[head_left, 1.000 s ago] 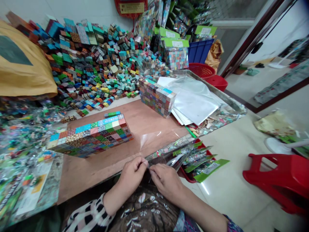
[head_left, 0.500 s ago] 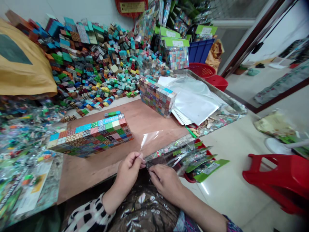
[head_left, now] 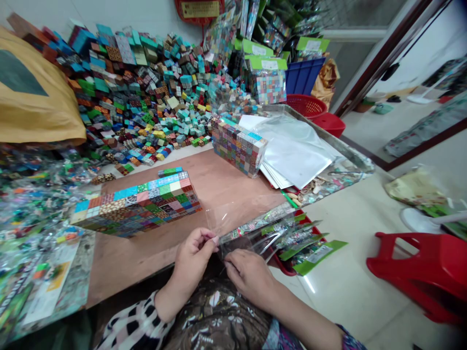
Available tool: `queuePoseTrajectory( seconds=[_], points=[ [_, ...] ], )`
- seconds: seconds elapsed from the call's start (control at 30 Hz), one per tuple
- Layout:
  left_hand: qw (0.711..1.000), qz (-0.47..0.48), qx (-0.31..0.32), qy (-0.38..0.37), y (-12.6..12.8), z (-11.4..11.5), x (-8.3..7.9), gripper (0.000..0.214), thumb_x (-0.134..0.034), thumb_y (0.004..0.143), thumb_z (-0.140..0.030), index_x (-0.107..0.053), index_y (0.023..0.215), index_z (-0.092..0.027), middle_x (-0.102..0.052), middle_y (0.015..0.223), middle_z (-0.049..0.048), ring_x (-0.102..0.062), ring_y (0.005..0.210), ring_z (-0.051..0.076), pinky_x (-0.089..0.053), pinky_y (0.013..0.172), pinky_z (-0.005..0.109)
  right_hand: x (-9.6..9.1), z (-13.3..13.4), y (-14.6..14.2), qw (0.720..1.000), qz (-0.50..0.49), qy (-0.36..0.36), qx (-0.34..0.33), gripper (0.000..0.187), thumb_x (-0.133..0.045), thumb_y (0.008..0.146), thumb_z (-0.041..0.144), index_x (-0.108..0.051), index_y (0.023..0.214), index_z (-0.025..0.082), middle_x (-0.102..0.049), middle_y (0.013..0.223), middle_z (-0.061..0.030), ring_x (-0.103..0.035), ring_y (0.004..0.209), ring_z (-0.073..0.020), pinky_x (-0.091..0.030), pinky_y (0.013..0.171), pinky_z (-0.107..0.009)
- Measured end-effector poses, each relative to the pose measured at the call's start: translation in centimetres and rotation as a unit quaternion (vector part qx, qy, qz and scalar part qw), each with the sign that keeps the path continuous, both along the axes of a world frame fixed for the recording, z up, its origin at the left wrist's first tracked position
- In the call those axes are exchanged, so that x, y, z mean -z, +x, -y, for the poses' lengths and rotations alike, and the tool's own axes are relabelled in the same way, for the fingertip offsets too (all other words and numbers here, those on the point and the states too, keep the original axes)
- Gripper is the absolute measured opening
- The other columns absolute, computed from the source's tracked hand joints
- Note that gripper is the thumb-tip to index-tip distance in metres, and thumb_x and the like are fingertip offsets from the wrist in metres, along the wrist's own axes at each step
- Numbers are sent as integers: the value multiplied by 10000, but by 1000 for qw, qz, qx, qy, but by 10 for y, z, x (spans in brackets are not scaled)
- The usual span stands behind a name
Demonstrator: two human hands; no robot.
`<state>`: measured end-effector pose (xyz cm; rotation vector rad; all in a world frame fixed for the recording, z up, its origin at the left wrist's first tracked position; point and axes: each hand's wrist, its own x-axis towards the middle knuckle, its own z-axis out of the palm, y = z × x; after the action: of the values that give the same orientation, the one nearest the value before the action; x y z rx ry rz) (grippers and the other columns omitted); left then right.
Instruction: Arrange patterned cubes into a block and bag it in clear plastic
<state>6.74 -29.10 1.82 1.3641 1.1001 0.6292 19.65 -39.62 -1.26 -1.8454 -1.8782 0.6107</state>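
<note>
A clear plastic bag (head_left: 233,216) spans the space in front of me at the table's front edge. My left hand (head_left: 197,253) pinches its near edge between thumb and fingertips. Close beside it, my right hand (head_left: 248,272) has its fingers curled closed on the same edge. Beyond my left hand, a long block of patterned paper cubes (head_left: 140,204) lies on the brown board (head_left: 207,170). A second such block (head_left: 239,146) stands farther back, next to a stack of clear bags and white sheets (head_left: 295,155).
Loose coloured cubes (head_left: 146,97) are heaped against the wall. Small wrapped pieces (head_left: 32,194) cover the left side. A red basket of green-topped packets (head_left: 302,243) stands right of my hands, with a red stool (head_left: 419,272) farther right. A blue crate (head_left: 302,75) is at the back.
The clear bag's raised part has shifted slightly and its glare has lessened. My left hand's fingers have moved a little; both hands keep their hold. The blocks have stayed put.
</note>
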Motion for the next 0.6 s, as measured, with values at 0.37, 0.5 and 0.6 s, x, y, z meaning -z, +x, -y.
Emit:
queuePoseTrajectory(
  seconds=[0.37,0.5,0.6],
  points=[
    [997,-37,34,55,-7,0,3,271,-562,857,-451,-570,747,-203,-616,655,-7,-590,649,150,-485,637,254,1,1,-4,999,34,-27,-24,168,-474,924,148,-625,854,176,-684,821,-45,-633,782,-181,-428,708,-288],
    [997,-42,34,60,-7,0,4,257,-587,839,-442,-590,757,-199,-617,661,-6,-591,653,152,-479,631,250,3,1,-3,999,30,-27,-20,168,-475,924,154,-619,842,183,-680,820,-39,-632,784,-179,-424,706,-286],
    [997,-40,38,53,-7,-1,7,225,-610,820,-419,-618,815,-194,-628,706,-4,-593,672,152,-486,649,255,3,1,-3,999,31,-36,-22,172,-471,924,149,-617,841,182,-678,822,-40,-630,785,-180,-425,705,-288]
  ],
)
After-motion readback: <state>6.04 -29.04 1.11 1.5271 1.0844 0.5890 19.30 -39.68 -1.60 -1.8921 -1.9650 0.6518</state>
